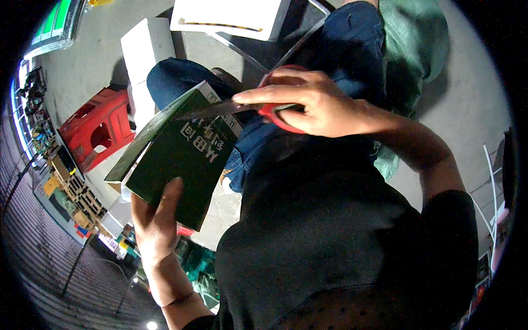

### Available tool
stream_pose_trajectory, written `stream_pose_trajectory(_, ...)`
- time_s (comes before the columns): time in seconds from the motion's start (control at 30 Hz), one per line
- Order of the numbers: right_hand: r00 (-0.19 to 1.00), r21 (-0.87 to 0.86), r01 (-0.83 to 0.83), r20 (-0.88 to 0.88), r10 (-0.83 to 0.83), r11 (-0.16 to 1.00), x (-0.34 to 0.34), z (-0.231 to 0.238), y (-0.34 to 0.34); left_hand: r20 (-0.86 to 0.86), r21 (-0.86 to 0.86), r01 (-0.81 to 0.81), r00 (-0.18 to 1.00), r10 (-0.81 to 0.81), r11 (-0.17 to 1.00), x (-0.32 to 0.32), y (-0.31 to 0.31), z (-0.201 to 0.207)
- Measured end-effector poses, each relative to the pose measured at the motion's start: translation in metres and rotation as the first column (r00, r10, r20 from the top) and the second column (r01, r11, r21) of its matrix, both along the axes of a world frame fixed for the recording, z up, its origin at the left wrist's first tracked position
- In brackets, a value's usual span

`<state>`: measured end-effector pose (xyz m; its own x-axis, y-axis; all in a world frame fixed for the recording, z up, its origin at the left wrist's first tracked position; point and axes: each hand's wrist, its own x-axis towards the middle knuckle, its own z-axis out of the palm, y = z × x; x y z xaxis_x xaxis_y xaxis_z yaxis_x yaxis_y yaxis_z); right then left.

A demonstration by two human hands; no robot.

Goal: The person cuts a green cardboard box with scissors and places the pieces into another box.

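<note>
The left hand (155, 228), its forearm rising from the lower edge, clamps the green box (170, 159) at its lower end, thumb flat on the face. The box tilts before the knees (176, 80). The right hand (330, 107), elbow bent outward, grips red-handled scissors (223, 108), index finger stretched along them, blades over the box's upper part.
</note>
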<state>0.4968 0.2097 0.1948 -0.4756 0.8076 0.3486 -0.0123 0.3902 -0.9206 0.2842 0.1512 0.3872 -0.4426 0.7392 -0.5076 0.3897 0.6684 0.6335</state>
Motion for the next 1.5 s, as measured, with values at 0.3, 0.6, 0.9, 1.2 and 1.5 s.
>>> stream_pose_trajectory(0.3, 0.989, 0.168, -0.057, 0.147, 0.032, 0.984, 0.014, 0.012, 0.019, 0.081, -0.082, -0.124, 0.988, 0.130, 0.989, -0.002, 0.013, 0.005)
stream_pose_trajectory(0.6, 0.803, 0.576, -0.193, 0.558, -0.209, 0.794, 0.027, 0.068, 0.034, 0.105, -0.140, 0.182, 0.980, -0.169, 0.973, -0.002, 0.011, 0.002)
stream_pose_trajectory(0.9, 0.816, 0.171, -0.318, 0.551, 0.177, 0.933, 0.028, 0.067, 0.050, 0.207, -0.149, 0.054, 0.978, -0.022, 0.987, -0.005, 0.009, -0.005)
stream_pose_trajectory(1.2, 0.765, -0.731, -0.363, 0.120, 0.632, 0.578, 0.019, 0.067, 0.070, 0.171, -0.123, 0.037, 0.985, -0.016, 0.992, 0.003, 0.001, -0.017)
stream_pose_trajectory(1.5, 0.794, 0.637, -0.247, 0.565, -0.224, 0.730, 0.025, 0.072, 0.035, 0.106, -0.136, 0.062, 0.993, -0.047, 0.989, 0.006, 0.000, -0.016)
